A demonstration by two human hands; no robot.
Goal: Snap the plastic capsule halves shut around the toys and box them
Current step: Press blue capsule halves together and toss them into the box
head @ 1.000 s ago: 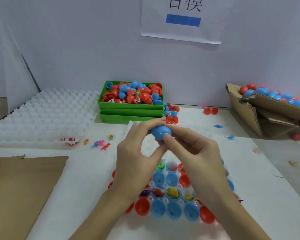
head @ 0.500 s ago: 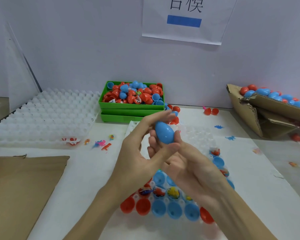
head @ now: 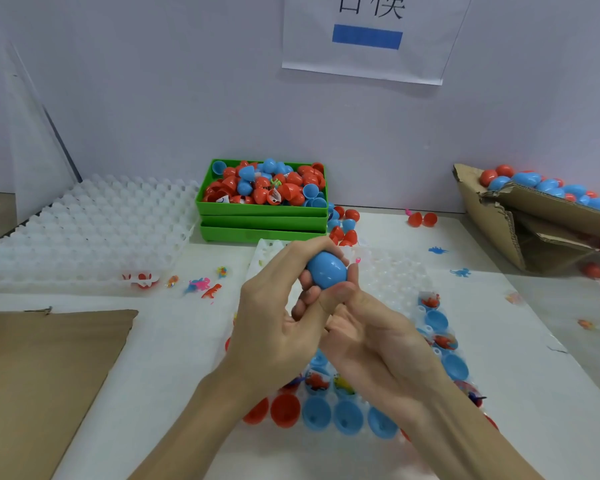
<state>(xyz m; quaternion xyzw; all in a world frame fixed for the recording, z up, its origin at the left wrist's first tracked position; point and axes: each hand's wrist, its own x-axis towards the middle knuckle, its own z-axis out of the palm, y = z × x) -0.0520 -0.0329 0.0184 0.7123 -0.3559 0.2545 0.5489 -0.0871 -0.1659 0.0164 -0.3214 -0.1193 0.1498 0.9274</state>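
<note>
We see our left hand (head: 278, 327) and right hand (head: 368, 334) meeting above the table (head: 174, 341), both wrapped around one blue capsule (head: 326, 270). The left fingers curl over its top and far side, while the right thumb presses against its lower edge and the right fingertips cradle it from behind. The capsule looks closed, its two blue halves joined into an egg shape, held up in the air well clear of the table.

Directly below our hands lies a clear dimpled tray (head: 392, 271) holding open capsule halves (head: 347, 415), blue and red, some with small toys (head: 317, 382) inside. Behind it stand stacked green bins (head: 262, 223), the top one heaped with loose red and blue halves. To the left sits a stack of empty white trays (head: 84, 230), with a few loose toy figures (head: 201, 284) just beside it. At the far right a cardboard box (head: 492, 216) holds finished capsules. A flat cardboard sheet (head: 42, 375) lies at near left.
</note>
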